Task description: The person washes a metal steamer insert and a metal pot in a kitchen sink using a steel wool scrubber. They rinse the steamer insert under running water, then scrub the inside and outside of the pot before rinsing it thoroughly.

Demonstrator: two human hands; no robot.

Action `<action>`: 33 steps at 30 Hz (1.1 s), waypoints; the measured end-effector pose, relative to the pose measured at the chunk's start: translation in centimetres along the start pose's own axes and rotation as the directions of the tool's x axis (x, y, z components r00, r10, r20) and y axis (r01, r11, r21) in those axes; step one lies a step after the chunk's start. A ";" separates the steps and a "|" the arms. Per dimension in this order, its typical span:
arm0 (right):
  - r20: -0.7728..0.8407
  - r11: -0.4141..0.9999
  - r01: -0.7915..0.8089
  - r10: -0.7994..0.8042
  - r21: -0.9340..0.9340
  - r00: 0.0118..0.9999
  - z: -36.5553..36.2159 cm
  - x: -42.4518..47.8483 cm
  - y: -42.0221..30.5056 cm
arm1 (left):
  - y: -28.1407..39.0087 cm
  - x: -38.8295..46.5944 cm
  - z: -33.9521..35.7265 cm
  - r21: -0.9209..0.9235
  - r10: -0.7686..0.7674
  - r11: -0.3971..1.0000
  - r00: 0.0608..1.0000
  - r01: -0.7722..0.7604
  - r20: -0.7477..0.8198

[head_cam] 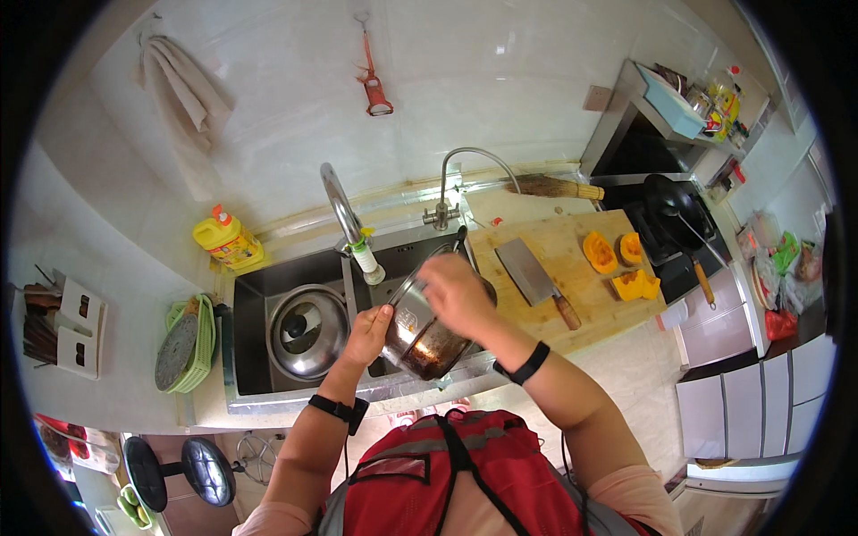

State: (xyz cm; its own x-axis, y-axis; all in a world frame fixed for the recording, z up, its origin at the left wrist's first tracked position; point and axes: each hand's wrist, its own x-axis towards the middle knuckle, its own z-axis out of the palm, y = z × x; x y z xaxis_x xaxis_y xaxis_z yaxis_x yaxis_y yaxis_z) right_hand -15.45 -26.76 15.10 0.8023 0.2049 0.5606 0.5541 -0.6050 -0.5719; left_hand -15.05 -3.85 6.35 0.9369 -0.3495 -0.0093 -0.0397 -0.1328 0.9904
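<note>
My left hand [369, 333] grips the near left rim of a stainless steel pot [419, 345], which is tilted over the right sink basin and has brown stains near its base. Over the pot's mouth is my right hand [456, 288], slightly blurred, its fingers bent at the rim; whether it holds something cannot be seen. The pot's inside is mostly hidden. A chrome faucet [345, 208] with a white and green spout end stands behind the pot. In the left basin lies a round metal lid [308, 333] with a dark knob.
Right of the sink, a wooden cutting board [482, 278] bears a cleaver [526, 271] and pumpkin pieces [598, 252]. Farther right, a black wok [677, 214] sits on the stove. A yellow detergent bottle [231, 244] and a green basket [201, 345] are at the left. Behind lies a straw brush [556, 188].
</note>
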 end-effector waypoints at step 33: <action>0.251 0.975 0.213 -0.189 -0.069 0.949 1.1 -4.4 -2.3 | -1.0 -0.6 -0.7 -0.235 -0.103 0.969 0.990 0.077 -0.099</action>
State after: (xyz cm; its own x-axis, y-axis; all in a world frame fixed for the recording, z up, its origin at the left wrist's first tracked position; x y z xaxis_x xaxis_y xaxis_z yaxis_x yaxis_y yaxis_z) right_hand -19.97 -25.40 13.31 0.7125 0.5024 0.4898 0.6953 -0.5990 -0.3971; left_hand -15.32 -2.84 5.50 0.9658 -0.2402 -0.0977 0.1158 0.0623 0.9913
